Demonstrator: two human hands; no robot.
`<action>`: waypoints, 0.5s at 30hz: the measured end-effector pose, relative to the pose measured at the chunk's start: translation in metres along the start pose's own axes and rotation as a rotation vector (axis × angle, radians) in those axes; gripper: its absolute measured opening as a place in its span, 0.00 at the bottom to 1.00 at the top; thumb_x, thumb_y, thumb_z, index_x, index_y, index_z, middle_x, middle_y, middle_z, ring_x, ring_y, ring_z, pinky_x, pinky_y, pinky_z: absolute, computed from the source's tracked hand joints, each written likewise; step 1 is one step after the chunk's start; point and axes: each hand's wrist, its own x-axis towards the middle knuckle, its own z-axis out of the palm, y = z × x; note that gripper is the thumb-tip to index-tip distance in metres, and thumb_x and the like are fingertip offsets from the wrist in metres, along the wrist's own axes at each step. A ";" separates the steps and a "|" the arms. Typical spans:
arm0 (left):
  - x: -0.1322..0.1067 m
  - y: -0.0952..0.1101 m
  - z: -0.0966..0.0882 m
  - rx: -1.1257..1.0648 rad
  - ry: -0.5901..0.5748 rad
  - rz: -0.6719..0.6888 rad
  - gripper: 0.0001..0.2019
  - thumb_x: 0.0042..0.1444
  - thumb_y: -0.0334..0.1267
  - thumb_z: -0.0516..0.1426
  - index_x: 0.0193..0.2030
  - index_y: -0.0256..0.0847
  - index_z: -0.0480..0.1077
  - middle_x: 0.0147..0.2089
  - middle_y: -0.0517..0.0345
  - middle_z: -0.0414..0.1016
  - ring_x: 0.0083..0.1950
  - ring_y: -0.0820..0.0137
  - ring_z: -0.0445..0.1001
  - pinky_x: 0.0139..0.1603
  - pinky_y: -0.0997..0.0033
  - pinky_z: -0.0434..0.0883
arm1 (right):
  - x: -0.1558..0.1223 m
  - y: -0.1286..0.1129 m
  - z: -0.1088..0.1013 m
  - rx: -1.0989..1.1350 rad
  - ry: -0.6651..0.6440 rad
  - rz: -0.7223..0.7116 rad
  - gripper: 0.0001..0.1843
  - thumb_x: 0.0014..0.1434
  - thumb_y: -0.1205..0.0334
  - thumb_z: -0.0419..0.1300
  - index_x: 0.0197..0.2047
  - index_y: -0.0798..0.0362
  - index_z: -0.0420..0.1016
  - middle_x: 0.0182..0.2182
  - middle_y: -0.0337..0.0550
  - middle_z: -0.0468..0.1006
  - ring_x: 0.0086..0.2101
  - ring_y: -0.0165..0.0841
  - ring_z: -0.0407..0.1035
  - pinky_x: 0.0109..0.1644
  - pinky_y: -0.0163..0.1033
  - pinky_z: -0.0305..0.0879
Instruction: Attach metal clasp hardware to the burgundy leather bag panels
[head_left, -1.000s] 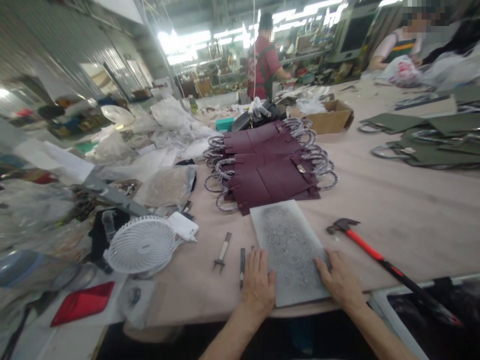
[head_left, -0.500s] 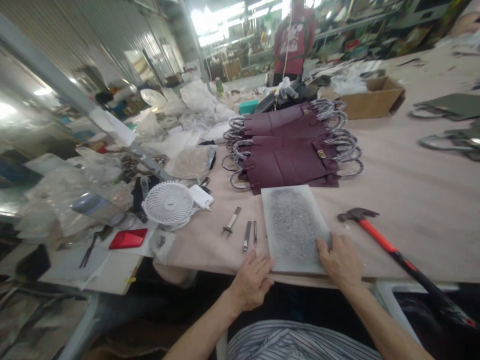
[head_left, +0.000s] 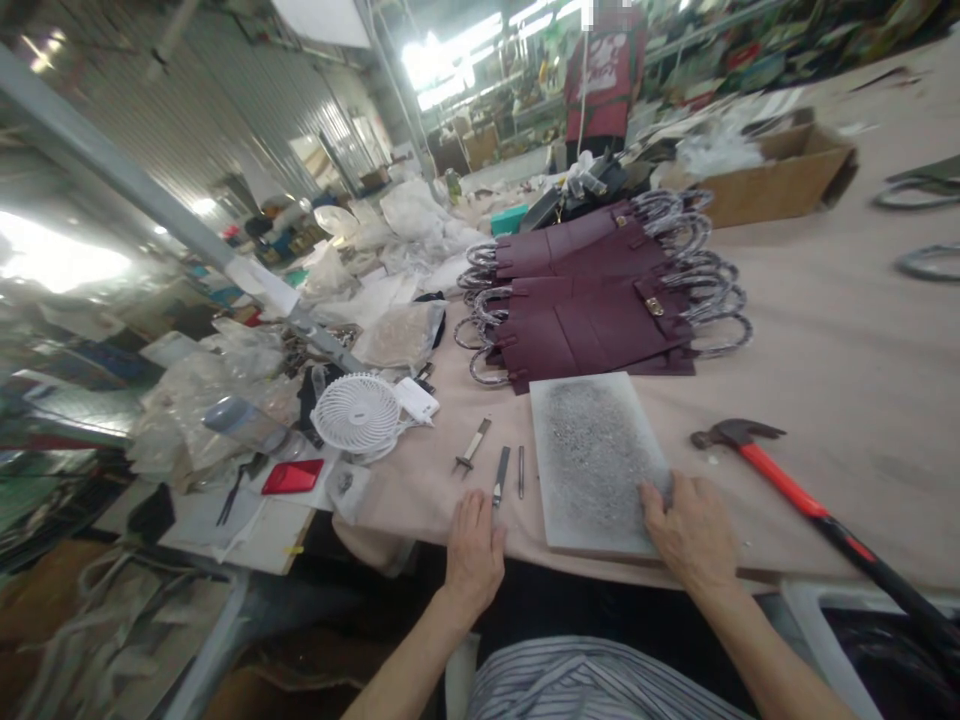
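The left hand (head_left: pixel 475 555) had moved off, empty fingers outstretched; right of them, only the half-curled right hand (head_left: pixel 691 532) touched the speckled slab (head_left: pixel 592 460), grip unclear.

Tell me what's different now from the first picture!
The left hand moved left and back toward the person, away from the gray slab, so the thin metal rod shows fully. The right hand stayed at the slab's right edge. The claw hammer and maroon bags stayed put.
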 end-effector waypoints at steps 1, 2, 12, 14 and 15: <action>-0.008 0.001 0.002 0.010 0.018 0.013 0.19 0.66 0.33 0.50 0.61 0.32 0.69 0.64 0.38 0.72 0.67 0.53 0.69 0.63 0.45 0.73 | 0.000 0.001 0.000 0.005 0.010 -0.001 0.20 0.68 0.50 0.48 0.45 0.57 0.70 0.35 0.52 0.70 0.37 0.44 0.66 0.41 0.44 0.63; -0.018 0.002 0.002 0.011 0.026 0.041 0.19 0.66 0.33 0.51 0.61 0.33 0.69 0.64 0.39 0.72 0.67 0.54 0.70 0.62 0.48 0.75 | -0.001 0.002 0.001 0.007 0.021 -0.004 0.20 0.69 0.50 0.48 0.46 0.58 0.70 0.35 0.52 0.70 0.37 0.44 0.66 0.41 0.44 0.63; 0.032 0.021 0.023 -0.172 0.178 -0.047 0.16 0.67 0.37 0.50 0.49 0.37 0.78 0.53 0.43 0.81 0.54 0.59 0.80 0.53 0.59 0.80 | -0.008 0.007 0.015 -0.006 0.138 -0.057 0.20 0.72 0.50 0.42 0.45 0.56 0.67 0.33 0.47 0.68 0.34 0.41 0.66 0.39 0.44 0.62; 0.055 0.040 0.038 -0.235 0.124 -0.108 0.18 0.67 0.37 0.49 0.53 0.35 0.77 0.56 0.41 0.79 0.58 0.58 0.78 0.58 0.58 0.78 | -0.009 0.007 0.015 -0.007 0.188 -0.091 0.21 0.73 0.49 0.40 0.45 0.55 0.66 0.33 0.46 0.67 0.34 0.41 0.66 0.39 0.44 0.62; 0.063 0.050 0.045 -0.259 0.084 -0.119 0.19 0.67 0.37 0.49 0.56 0.34 0.76 0.59 0.40 0.77 0.61 0.57 0.76 0.60 0.56 0.76 | -0.009 0.006 0.015 -0.002 0.210 -0.106 0.21 0.73 0.49 0.40 0.45 0.55 0.65 0.33 0.46 0.67 0.33 0.40 0.66 0.38 0.43 0.62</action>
